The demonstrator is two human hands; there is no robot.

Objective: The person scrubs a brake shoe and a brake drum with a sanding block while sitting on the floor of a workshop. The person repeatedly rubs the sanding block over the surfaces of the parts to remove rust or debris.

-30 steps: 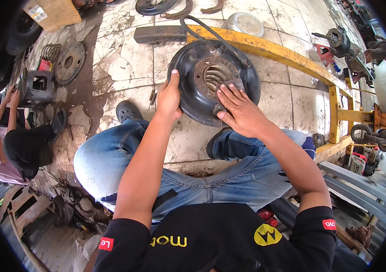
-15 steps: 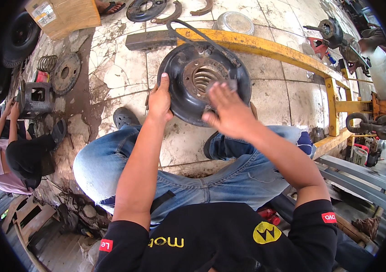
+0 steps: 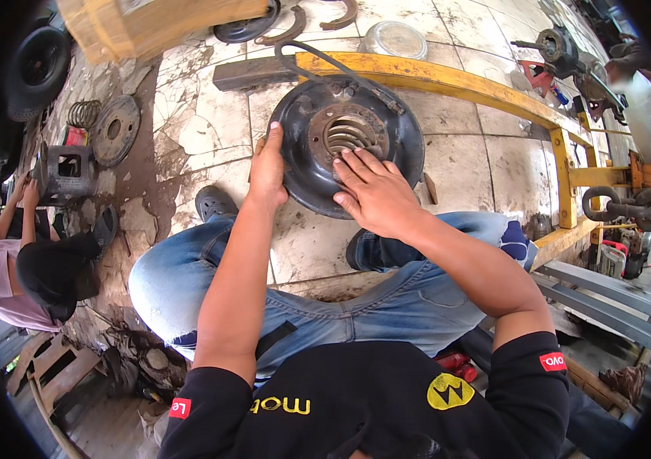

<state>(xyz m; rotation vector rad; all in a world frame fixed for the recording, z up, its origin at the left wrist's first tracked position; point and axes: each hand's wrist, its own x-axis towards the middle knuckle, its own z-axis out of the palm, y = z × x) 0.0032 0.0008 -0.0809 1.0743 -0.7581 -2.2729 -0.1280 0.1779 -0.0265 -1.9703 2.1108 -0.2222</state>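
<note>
A round black brake backing plate (image 3: pixel 306 172) is tilted up in front of me, with a rusty ring around its centre hole and a black cable (image 3: pixel 341 69) at its top. Through the hole a coil spring (image 3: pixel 347 136) shows behind it. My left hand (image 3: pixel 268 170) grips the plate's left rim, thumb on the near face. Flat on the lower part of the rusty ring lies my right hand (image 3: pixel 375 191), fingers stretched out; anything under its palm is hidden.
Behind the plate runs a yellow steel frame (image 3: pixel 448 80). Curved brake shoes (image 3: pixel 287 29) and a silver round cover (image 3: pixel 394 40) lie farther off. A cardboard box (image 3: pixel 165 27) is at far left. Another person's hands (image 3: pixel 26 191) are by a dark metal part (image 3: pixel 69 170) at left.
My right hand has slid down and left over the ring, and a grey piece seen by its fingers before is now hidden. The cardboard box has moved nearer and right.
</note>
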